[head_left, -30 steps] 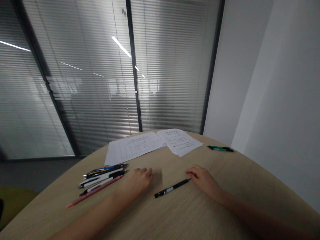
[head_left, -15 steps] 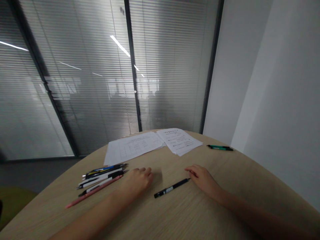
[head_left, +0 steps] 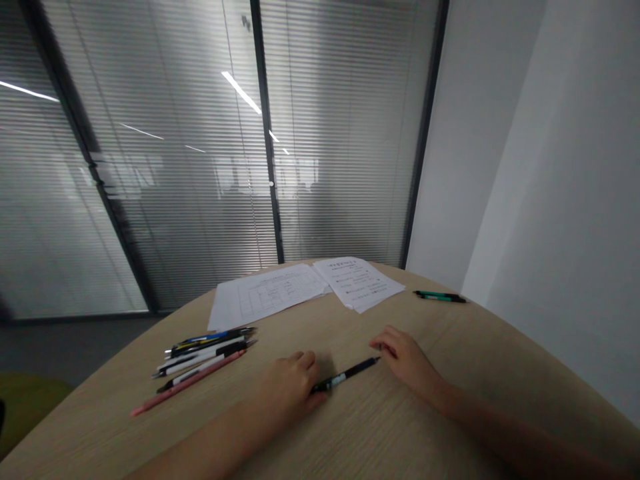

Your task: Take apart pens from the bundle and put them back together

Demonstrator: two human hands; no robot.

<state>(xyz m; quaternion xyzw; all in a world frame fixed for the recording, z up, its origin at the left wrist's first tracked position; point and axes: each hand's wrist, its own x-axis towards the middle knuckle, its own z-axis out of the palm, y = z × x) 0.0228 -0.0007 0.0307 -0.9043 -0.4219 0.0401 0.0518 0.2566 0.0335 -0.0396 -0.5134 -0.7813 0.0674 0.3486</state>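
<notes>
A black pen (head_left: pixel 353 372) lies slantwise on the wooden table, its thin tip toward the right. My left hand (head_left: pixel 293 383) is at its left end, thumb on the near side and bent fingers on the far side, closed around that end. Just beyond the tip, my right hand (head_left: pixel 403 360) rests on its edge with loosely curled fingers, thumb and forefinger slightly apart and nothing between them. To the left of my left hand lies a row of several pens (head_left: pixel 207 353), white, black and blue ones, with a pink pen (head_left: pixel 187 385) nearest me.
Printed sheets (head_left: pixel 273 293) and a second stack of paper (head_left: pixel 355 283) lie at the far side of the round table (head_left: pixel 400 433). Green-and-black pens (head_left: pixel 440 297) lie at the far right, near the white wall (head_left: pixel 565 233). Glass partitions with blinds (head_left: pixel 345 133) stand behind.
My left hand has moved right and toward me, from beside the row of pens to the black pen's left end. My right hand's fingers have lifted and parted slightly; the pen lies where it was.
</notes>
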